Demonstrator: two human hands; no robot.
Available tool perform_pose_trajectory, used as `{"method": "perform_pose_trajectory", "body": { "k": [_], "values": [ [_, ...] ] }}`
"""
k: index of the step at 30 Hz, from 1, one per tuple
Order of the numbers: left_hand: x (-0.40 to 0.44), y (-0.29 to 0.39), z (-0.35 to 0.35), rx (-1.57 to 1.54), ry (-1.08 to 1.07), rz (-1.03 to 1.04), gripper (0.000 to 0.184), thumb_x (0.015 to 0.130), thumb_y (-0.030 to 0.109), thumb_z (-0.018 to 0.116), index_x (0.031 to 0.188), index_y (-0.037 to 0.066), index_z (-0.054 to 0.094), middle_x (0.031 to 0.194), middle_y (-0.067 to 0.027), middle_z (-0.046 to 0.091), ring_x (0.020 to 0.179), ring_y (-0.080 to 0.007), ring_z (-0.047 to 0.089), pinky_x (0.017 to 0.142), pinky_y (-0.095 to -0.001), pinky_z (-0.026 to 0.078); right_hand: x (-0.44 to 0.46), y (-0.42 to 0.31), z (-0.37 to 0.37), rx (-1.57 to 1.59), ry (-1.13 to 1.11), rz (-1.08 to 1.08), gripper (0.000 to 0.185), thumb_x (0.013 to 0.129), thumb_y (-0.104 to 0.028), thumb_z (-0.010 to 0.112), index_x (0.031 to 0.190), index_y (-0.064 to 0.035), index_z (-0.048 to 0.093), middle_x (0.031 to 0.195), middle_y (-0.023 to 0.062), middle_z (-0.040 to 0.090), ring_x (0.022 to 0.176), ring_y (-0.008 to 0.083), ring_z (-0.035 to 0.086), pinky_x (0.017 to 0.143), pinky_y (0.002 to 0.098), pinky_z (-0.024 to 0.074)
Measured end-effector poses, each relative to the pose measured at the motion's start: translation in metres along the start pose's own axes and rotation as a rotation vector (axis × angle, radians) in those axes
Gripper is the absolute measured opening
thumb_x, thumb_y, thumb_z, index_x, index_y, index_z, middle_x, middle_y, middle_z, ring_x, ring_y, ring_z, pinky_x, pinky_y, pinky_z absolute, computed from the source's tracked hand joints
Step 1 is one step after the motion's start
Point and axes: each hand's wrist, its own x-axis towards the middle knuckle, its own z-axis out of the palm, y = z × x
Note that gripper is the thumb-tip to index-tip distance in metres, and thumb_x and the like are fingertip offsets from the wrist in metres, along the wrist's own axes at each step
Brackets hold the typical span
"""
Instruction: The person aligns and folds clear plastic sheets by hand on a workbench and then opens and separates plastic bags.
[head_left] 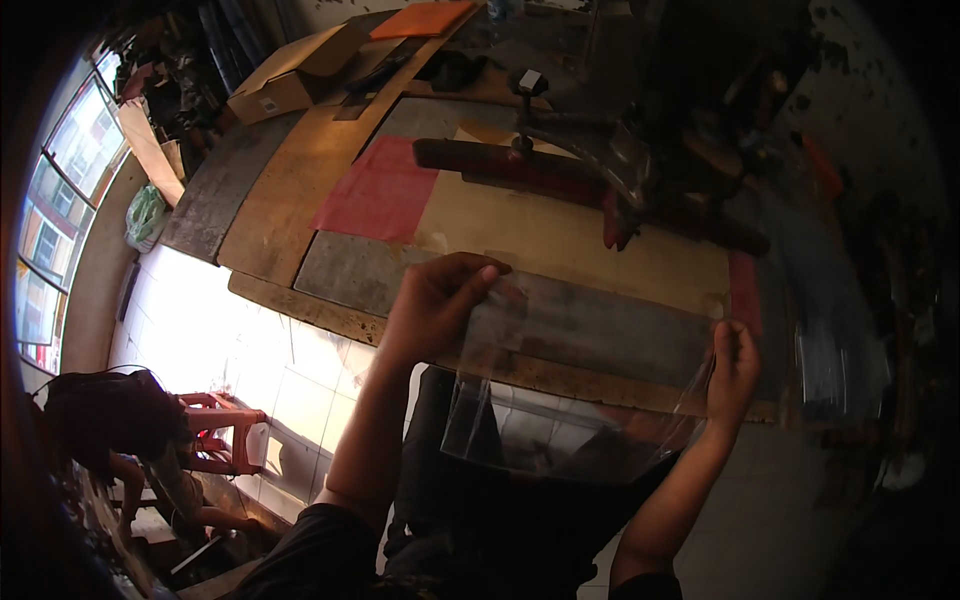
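Note:
A clear plastic sheet hangs between my two hands in front of the workbench. My left hand pinches its upper left corner between thumb and fingers. At the upper right corner, my right hand is closed on the same sheet. The lower part droops over the bench's front edge, above my lap. Just beyond my hands, a tan strip lies on the bench with a red piece at its left end. Over the strip stands a dark machine bar with a metal arm.
A cardboard box and an orange sheet sit at the bench's far left. Stacked clear plastic lies at the right. On the left, another person bends beside a red stool near the window.

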Motion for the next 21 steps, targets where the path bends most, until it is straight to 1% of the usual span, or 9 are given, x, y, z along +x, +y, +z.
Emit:
{"method": "perform_pose_trajectory", "body": {
  "k": [3, 4, 5, 7, 8, 12, 16, 18, 21],
  "values": [
    [0.000, 0.002, 0.003, 0.064, 0.033, -0.022, 0.027, 0.104, 0.024, 0.070, 0.116, 0.000, 0.076, 0.097, -0.0049, 0.077, 0.087, -0.0081, 0.067, 0.081, -0.0270, 0.054, 0.000, -0.002, -0.001, 0.050, 0.000, 0.068, 0.026, 0.106, -0.027, 0.067, 0.104, -0.0021, 0.069, 0.080, -0.0057, 0.060, 0.072, 0.0021, 0.049, 0.065, 0.0217, 0.0390],
    [0.001, 0.002, 0.003, 0.113, 0.063, -0.029, 0.027, 0.104, 0.023, 0.070, 0.116, 0.000, 0.077, 0.096, -0.0051, 0.077, 0.086, -0.0080, 0.067, 0.081, -0.0269, 0.054, 0.000, -0.005, 0.001, 0.048, 0.008, 0.053, 0.025, 0.106, -0.027, 0.067, 0.105, -0.0025, 0.070, 0.080, -0.0067, 0.060, 0.072, 0.0013, 0.048, 0.065, 0.0209, 0.0383],
    [0.001, 0.002, 0.004, 0.103, 0.049, -0.031, 0.027, 0.104, 0.023, 0.070, 0.116, 0.000, 0.077, 0.096, -0.0051, 0.077, 0.086, -0.0080, 0.067, 0.081, -0.0269, 0.054, -0.001, -0.006, 0.002, 0.035, 0.018, 0.058, 0.025, 0.106, -0.027, 0.067, 0.105, -0.0025, 0.070, 0.080, -0.0067, 0.060, 0.072, 0.0013, 0.048, 0.065, 0.0209, 0.0383],
    [0.002, 0.001, 0.005, 0.128, 0.077, -0.062, 0.027, 0.104, 0.025, 0.070, 0.117, 0.002, 0.077, 0.101, -0.0090, 0.079, 0.094, -0.0110, 0.072, 0.086, -0.0281, 0.056, -0.001, -0.007, 0.001, 0.050, -0.008, 0.076, 0.025, 0.107, -0.027, 0.067, 0.105, -0.0026, 0.070, 0.080, -0.0068, 0.060, 0.073, 0.0012, 0.049, 0.067, 0.0201, 0.0382],
    [0.002, 0.002, 0.004, 0.145, 0.072, -0.052, 0.026, 0.104, 0.024, 0.070, 0.116, 0.002, 0.077, 0.100, -0.0083, 0.079, 0.091, -0.0109, 0.071, 0.084, -0.0281, 0.056, -0.001, -0.008, 0.001, 0.056, -0.010, 0.079, 0.025, 0.107, -0.028, 0.066, 0.105, -0.0025, 0.070, 0.081, -0.0064, 0.061, 0.074, 0.0017, 0.049, 0.067, 0.0206, 0.0389],
    [0.001, 0.006, 0.008, 0.146, 0.094, -0.032, 0.025, 0.103, 0.021, 0.071, 0.116, 0.000, 0.076, 0.098, -0.0081, 0.079, 0.089, -0.0105, 0.070, 0.082, -0.0279, 0.056, 0.001, -0.003, 0.000, 0.073, -0.023, 0.043, 0.024, 0.107, -0.026, 0.066, 0.104, -0.0031, 0.070, 0.084, -0.0056, 0.063, 0.075, 0.0029, 0.051, 0.069, 0.0213, 0.0408],
    [0.001, 0.009, 0.009, 0.188, 0.099, -0.012, 0.025, 0.103, 0.020, 0.071, 0.115, -0.001, 0.076, 0.098, -0.0086, 0.079, 0.086, -0.0100, 0.070, 0.081, -0.0278, 0.056, 0.001, -0.005, 0.000, 0.113, -0.045, 0.044, 0.023, 0.107, -0.025, 0.065, 0.103, -0.0028, 0.070, 0.084, -0.0050, 0.063, 0.075, 0.0033, 0.052, 0.070, 0.0218, 0.0419],
    [0.000, 0.009, 0.010, 0.219, 0.115, 0.005, 0.025, 0.103, 0.021, 0.071, 0.115, -0.001, 0.076, 0.094, -0.0081, 0.079, 0.083, -0.0097, 0.069, 0.078, -0.0276, 0.056, 0.000, -0.006, 0.000, 0.084, -0.029, 0.016, 0.023, 0.108, -0.024, 0.064, 0.102, -0.0024, 0.070, 0.084, -0.0047, 0.063, 0.075, 0.0036, 0.052, 0.069, 0.0224, 0.0422],
    [0.000, 0.011, 0.011, 0.243, 0.116, -0.009, 0.027, 0.103, 0.023, 0.071, 0.114, -0.001, 0.077, 0.091, -0.0073, 0.078, 0.083, -0.0096, 0.069, 0.077, -0.0274, 0.055, 0.000, -0.006, 0.001, 0.105, -0.030, 0.033, 0.023, 0.108, -0.024, 0.064, 0.102, -0.0018, 0.070, 0.083, -0.0045, 0.063, 0.074, 0.0037, 0.052, 0.069, 0.0226, 0.0423]
  ]
}}
